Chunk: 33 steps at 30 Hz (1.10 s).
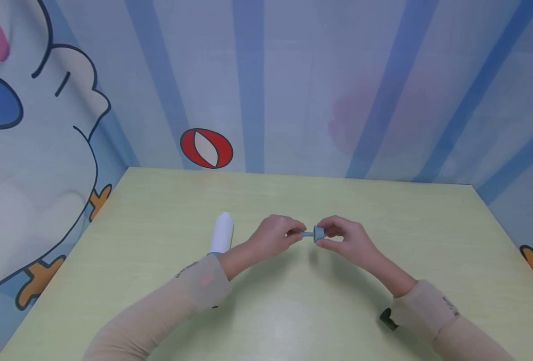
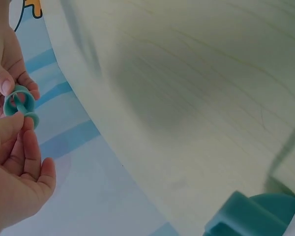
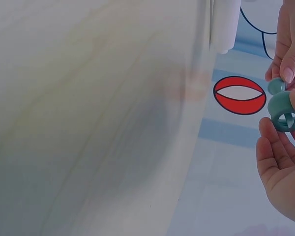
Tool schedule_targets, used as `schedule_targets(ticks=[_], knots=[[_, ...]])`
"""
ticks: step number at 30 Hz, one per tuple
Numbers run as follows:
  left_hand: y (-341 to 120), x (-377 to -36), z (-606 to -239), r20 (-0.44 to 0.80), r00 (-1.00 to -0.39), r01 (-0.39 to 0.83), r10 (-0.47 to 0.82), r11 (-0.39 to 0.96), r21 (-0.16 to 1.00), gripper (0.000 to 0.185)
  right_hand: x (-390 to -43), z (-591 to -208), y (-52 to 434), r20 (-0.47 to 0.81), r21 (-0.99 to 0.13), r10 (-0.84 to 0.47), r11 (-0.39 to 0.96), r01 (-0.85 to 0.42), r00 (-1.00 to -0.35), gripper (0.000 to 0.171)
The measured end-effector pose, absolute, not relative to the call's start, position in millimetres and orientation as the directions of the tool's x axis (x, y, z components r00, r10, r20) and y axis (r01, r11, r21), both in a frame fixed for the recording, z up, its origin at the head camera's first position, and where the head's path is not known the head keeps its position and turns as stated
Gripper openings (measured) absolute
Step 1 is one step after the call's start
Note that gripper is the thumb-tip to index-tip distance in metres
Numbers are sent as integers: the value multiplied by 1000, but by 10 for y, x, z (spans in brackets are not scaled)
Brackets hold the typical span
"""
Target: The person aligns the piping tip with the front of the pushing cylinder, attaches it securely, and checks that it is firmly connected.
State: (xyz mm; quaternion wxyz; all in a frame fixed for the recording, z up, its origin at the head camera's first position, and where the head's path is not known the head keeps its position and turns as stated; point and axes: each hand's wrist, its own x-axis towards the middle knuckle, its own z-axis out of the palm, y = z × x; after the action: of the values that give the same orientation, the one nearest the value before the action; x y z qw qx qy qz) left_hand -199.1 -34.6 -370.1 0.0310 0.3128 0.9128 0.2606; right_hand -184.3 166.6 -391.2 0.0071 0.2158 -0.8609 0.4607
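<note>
Above the table, both hands hold a small teal plastic part between them. Its wide end is a hollow, ring-like cap [image 1: 319,233], and a thin stem [image 1: 309,233] runs from it to a small round disc [image 3: 276,86]. My left hand [image 1: 276,233] pinches the stem's disc end between thumb and fingertips. The right hand [image 1: 350,239] grips the cap's rim with thumb and fingers from the other side. In the right wrist view the cap's open mouth faces the camera, with part of the stem visible inside.
A white cylinder [image 1: 222,233] lies on the pale table [image 1: 302,321] left of the left hand, its near end behind the forearm. A teal fitting [image 2: 250,216] adjoins it. A small dark object [image 1: 388,320] sits at the right cuff. A patterned wall [image 1: 293,100] rises behind the table.
</note>
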Motion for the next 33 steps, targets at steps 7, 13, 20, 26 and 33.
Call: schedule_targets(ticks=[7, 13, 20, 26, 33], knots=[[-337, -1962, -3702, 129, -799, 558, 588, 643, 525, 19, -1848, -3936, 1621, 210, -794, -364, 478, -375, -908, 28], [-328, -1941, -3722, 171, -789, 572, 590, 603, 556, 19, -1839, -3954, 1583, 200, -826, -365, 437, -357, -909, 28], [-333, -1937, -3764, 187, -801, 560, 569, 600, 571, 18, -1825, -3953, 1557, 156, -871, -356, 391, -298, -921, 29], [-342, -1934, -3778, 178, -825, 519, 536, 594, 615, 19, -1809, -3944, 1541, 139, -892, -346, 364, -269, -928, 30], [-354, -1944, -3784, 194, -800, 556, 567, 580, 595, 17, -1778, -3916, 1526, 152, -906, -355, 324, -274, -922, 29]])
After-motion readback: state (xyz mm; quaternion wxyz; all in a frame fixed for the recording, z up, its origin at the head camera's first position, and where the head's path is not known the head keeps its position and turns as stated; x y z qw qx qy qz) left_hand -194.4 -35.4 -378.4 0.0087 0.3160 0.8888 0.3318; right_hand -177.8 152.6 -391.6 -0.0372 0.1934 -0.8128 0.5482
